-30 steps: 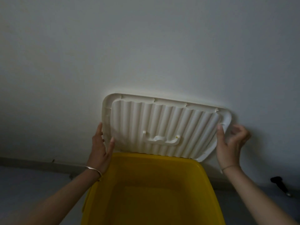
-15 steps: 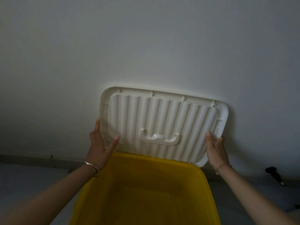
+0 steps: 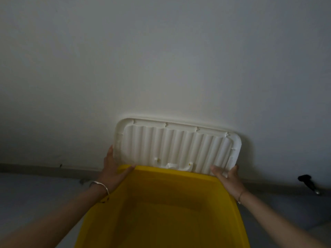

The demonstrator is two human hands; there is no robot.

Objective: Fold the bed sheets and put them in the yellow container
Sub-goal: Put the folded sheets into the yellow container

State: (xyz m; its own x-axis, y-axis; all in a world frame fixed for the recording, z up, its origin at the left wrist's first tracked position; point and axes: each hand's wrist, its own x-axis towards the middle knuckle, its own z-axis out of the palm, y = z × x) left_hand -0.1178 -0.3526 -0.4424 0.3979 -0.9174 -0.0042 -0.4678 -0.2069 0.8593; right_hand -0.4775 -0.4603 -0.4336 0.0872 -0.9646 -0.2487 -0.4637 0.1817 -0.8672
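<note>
- Change over the last second: the white ribbed plastic lid (image 3: 177, 145) has sunk lower behind the deep yellow plastic container (image 3: 161, 217). Its lower edge and moulded handle (image 3: 171, 166) now dip behind the container's far rim, where earlier the whole handle showed above it. The right hand, off the lid's corner a second ago, is back on it.
- Grip: the left hand (image 3: 114, 170) clamps the lid's left edge, thumb across the front and fingers behind. The right hand (image 3: 226, 176) pinches the lower right corner, thumb on the ribbed face.
- Meaning: the lid is probably being parked on edge between the container and the pale painted wall (image 3: 161, 59) behind it. The container stands open just in front of the person, with nothing in the part that shows. The bed sheets are not in view, so folding and loading appear still to come.
- Materials: the lid is thin, stiff plastic with rounded corners, lengthwise corrugations and a raised rim, and will likely slide on the smooth wall. The container has smooth glossy walls and a rolled rim.
- Elsewhere: a silver bangle (image 3: 101, 185) circles the left wrist. A small black object (image 3: 307, 180) lies on the grey floor (image 3: 32, 192) right of the container, well apart.
</note>
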